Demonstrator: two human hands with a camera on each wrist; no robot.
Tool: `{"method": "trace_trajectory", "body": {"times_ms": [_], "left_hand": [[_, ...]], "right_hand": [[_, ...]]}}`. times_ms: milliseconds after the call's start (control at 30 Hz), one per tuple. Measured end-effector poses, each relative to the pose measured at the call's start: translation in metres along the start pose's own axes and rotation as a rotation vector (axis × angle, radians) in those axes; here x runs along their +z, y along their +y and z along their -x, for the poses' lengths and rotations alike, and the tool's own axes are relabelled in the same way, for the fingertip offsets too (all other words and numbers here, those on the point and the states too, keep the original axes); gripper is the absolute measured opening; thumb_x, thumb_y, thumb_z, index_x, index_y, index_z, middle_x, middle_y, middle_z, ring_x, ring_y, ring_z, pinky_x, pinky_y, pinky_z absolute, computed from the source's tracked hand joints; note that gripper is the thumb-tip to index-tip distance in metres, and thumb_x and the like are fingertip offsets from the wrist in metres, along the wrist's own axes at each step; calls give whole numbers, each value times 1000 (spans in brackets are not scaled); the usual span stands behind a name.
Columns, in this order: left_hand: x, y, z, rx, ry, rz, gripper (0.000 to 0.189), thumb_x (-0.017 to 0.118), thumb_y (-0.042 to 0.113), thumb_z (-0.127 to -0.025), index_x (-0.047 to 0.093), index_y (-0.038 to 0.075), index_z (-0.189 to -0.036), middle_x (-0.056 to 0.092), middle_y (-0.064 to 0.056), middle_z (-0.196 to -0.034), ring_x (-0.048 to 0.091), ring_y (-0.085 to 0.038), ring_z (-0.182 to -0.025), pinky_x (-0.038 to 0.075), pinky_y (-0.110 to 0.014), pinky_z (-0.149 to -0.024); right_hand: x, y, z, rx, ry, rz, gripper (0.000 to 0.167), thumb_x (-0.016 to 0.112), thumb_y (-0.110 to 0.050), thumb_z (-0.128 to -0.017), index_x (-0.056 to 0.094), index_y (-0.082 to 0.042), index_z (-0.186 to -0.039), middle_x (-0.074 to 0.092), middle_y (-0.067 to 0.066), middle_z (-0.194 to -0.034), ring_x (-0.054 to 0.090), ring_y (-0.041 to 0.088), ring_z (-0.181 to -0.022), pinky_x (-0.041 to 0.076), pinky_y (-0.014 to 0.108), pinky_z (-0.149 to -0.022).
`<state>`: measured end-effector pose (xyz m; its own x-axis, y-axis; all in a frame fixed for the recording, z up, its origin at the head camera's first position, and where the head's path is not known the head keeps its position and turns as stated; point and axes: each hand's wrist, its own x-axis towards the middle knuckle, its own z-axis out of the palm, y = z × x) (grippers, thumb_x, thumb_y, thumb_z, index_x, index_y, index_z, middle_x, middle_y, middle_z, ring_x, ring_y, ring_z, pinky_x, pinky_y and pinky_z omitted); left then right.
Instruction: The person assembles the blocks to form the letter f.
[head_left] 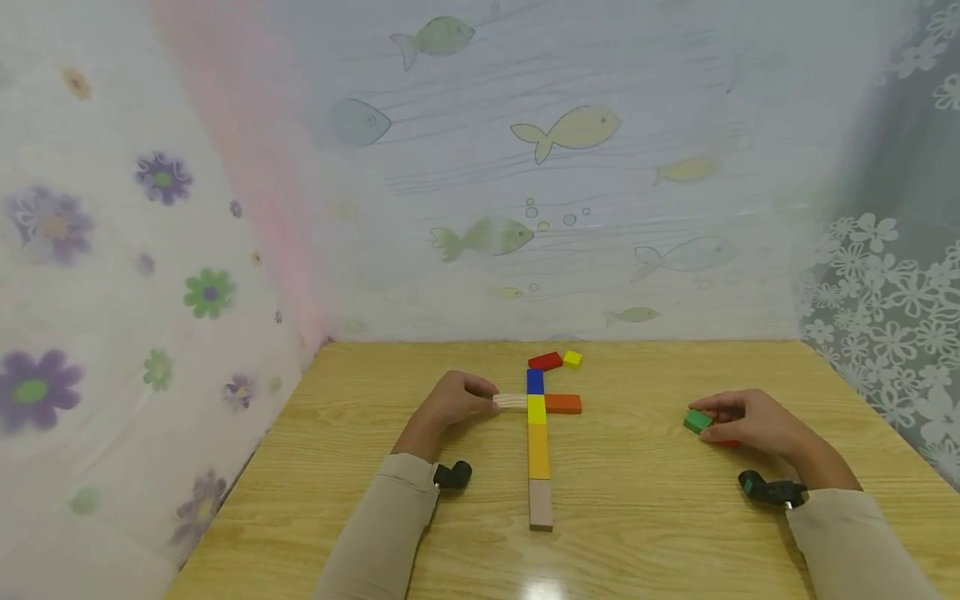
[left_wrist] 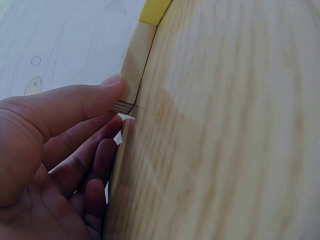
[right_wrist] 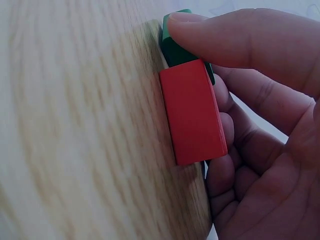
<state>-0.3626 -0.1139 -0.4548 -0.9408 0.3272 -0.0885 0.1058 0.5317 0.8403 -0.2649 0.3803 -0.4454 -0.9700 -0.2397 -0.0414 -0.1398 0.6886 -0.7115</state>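
My left hand (head_left: 456, 408) pinches the outer end of a plain wooden block (left_wrist: 137, 65), thumb on one side and fingertip at the end. That block lies flat on the table, its other end against a yellow block (head_left: 537, 409). An orange-red block (head_left: 563, 404) extends on the opposite side. A blue block (head_left: 535, 382) lies beyond the yellow one; an amber block (head_left: 538, 452) and a tan block (head_left: 540, 502) run toward me, forming a cross. At the right, my right hand (head_left: 757, 425) pinches a green block (head_left: 697, 422). A red block (right_wrist: 194, 112) sits beside it, near the curled fingers.
Behind the cross lie a dark red block (head_left: 545, 362) and a small yellow block (head_left: 572, 358). The wooden table (head_left: 630, 533) meets a fish-patterned curtain (head_left: 570, 275) at its far edge. Flowered sheets hang along both sides.
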Motion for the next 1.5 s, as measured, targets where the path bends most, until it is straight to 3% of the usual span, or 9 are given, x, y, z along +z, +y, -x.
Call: {"method": "trace_trajectory", "body": {"times_ms": [1033,1500], "left_hand": [[0,2,1,-5,-9,1,25,86,20,-85,82,17,-110,75,-2,-116,64,-23,-112,53,-43,-102],[0,1,0,-9,-9,9,25,86,20,-85,82,17,-109,75,-2,-116,64,-23,-111,53,-43,-102]], "right_hand": [[1,-1,-2,3,31,35,54,82,-26,-90,67,-3,-136,68,10,-120,59,-2,-93,54,24,-76],[3,-11,-4,50,61,58,61,82,-35,-90,65,-2,-138,69,14,-121,61,4,-96,55,24,-76]]}}
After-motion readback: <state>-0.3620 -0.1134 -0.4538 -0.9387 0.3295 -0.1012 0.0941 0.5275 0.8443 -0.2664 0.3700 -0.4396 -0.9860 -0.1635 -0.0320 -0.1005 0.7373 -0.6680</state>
